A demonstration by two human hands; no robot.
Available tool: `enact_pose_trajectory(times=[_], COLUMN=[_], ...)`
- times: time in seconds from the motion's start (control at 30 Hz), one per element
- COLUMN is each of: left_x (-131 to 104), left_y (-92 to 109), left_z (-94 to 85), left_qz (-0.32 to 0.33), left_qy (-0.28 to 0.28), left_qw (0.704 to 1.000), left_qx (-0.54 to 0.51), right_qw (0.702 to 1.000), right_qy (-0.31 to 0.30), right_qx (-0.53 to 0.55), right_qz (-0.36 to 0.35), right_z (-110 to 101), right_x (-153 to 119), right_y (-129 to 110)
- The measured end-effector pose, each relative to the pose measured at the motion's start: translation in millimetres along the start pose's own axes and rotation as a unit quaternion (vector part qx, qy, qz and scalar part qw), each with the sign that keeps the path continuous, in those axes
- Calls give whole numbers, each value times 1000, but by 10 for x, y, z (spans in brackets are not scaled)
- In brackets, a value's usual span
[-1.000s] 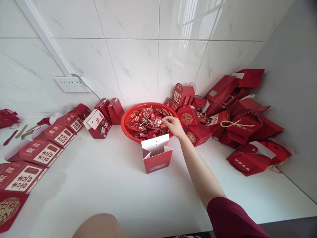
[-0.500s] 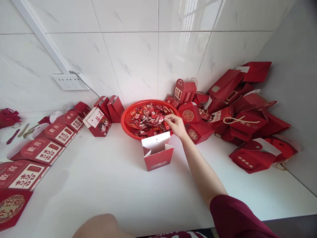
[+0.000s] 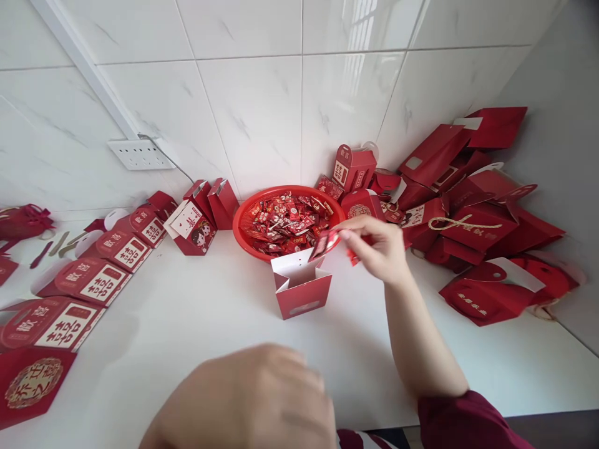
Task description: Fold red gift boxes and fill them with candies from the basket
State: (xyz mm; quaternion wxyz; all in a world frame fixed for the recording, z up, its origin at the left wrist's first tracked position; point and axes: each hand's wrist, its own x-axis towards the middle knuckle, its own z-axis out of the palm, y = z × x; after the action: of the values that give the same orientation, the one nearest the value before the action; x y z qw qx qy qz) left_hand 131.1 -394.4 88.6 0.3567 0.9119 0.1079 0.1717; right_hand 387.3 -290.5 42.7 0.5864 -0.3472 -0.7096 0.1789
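Head view here, and the bit worth getting right is the angle over the box. Right hand has a wrapped packet pinched between thumb and fingertips, just by the top right corner of the red box's raised white flap. Can't tell if packet and flap are touching. Another bit of red wrapper shows under the curled fingers, so I'd keep those tucked or it could slip out early.

The red box stands upright on the worktop, mouth up, right in front of the red basket full of sweets. Its side folds bend inward and narrow the gap, so imo you'd want to clear the flap first, come in over the middle, and let go low rather than flick from the corner. Box looks like light card, so a knock could tip it.

Left hand is blurred low over the worktop, well apart from the box; can't tell if it's gripping anything. Steadying the box's front with it would probably help.
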Motion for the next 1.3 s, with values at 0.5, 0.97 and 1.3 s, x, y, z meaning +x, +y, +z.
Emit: enact_pose_trajectory(times=[0.5,0.97,1.3], left_x=[238,105,122], left_y=[-692,-701,-687], left_z=[-326,-462,-459], left_qz=[-232,-336,-315], left_qy=[126,76,67], left_qw=[916,907,924], left_qx=[302,245,204], right_qw=[962,954,992], right_qy=[-91,-41,-99], right_qx=[161,233,61], right_qz=[202,185,47], right_z=[-20,-20,8], right_x=[45,62,-2], right_y=[95,150,-117])
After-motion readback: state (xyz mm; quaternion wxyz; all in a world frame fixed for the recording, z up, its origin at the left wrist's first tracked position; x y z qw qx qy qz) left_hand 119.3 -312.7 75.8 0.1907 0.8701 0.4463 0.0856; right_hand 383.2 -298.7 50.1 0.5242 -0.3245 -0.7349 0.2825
